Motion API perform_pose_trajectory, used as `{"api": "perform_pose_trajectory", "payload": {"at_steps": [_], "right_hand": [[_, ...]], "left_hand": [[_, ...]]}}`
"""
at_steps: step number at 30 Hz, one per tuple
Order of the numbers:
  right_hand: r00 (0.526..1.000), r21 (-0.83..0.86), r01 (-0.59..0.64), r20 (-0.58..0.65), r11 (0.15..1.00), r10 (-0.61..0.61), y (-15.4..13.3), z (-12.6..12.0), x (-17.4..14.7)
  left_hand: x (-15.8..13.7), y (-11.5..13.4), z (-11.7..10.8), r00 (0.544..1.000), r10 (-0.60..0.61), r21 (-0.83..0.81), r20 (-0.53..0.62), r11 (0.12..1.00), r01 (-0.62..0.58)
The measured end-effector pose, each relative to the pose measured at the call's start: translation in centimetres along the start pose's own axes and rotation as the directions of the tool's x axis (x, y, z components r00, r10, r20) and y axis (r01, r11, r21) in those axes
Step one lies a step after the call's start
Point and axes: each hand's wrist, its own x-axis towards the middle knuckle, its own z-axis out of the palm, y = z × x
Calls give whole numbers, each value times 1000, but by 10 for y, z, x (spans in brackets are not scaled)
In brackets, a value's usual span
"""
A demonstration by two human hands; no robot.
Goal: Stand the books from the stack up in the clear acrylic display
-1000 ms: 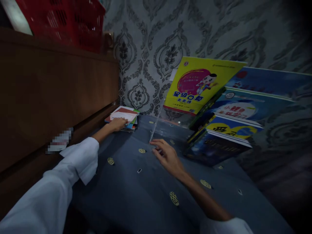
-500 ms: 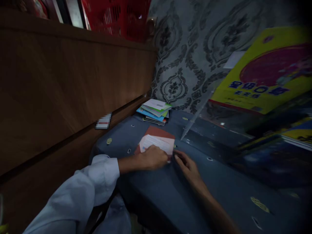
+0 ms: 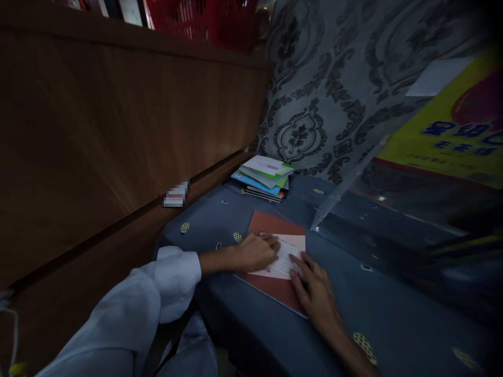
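Note:
A reddish-brown booklet [image 3: 288, 296] lies flat on the dark blue tablecloth, with a pale printed panel [image 3: 294, 242] across its middle. My left hand [image 3: 257, 252] rests palm down on the left part of that panel, its fingers laid out over the print and partly covering it. From the right, my right hand [image 3: 314, 285] touches the booklet's right side, thumb and fingers apart, fingertips on the panel. Neither hand is wrapped around anything.
Behind the booklet, a stack of books and papers [image 3: 263, 175] stands by the patterned wall. A clear plastic holder [image 3: 338, 201] and a yellow book [image 3: 444, 157] are at the right. Wooden furniture [image 3: 129, 120] borders the table's left, carrying a red basket [image 3: 231, 26].
The booklet now lies lower, with more of its cover showing. My left hand has opened from a closed grip onto the panel, and my right hand has moved onto the booklet's right side.

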Motion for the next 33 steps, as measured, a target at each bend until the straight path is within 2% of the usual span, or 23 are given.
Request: {"api": "perform_pose_trajectory", "payload": {"at_steps": [4, 8, 13, 18, 21, 25, 29, 33], "right_hand": [[999, -137, 16, 47, 991, -10, -11, -10, -1], [987, -222, 116, 132, 968, -88, -20, -11, 15], [947, -165, 233, 262, 958, -185, -16, 18, 63], [933, -154, 304, 249, 940, -261, 1, 46, 103], [958, -226, 255, 187, 940, -215, 10, 47, 108], [984, -309, 144, 142, 940, -105, 20, 37, 100], [993, -312, 69, 110, 947, -36, 27, 31, 88], [996, -292, 46, 93, 955, -20, 30, 32, 80]], "left_hand": [[14, -30, 6, 983, -171, -49, 69, 983, 175], [16, -41, 12, 971, -228, -78, 70, 969, 234], [14, -39, 21, 962, -269, -83, 44, 959, 272], [15, -38, 19, 954, -292, -92, 65, 950, 297], [14, -38, 17, 955, -288, -88, 73, 952, 293], [13, -39, 19, 955, -284, -89, 82, 953, 290], [12, -40, 19, 956, -277, -105, 96, 952, 287], [13, -39, 16, 955, -273, -107, 115, 952, 286]]}}
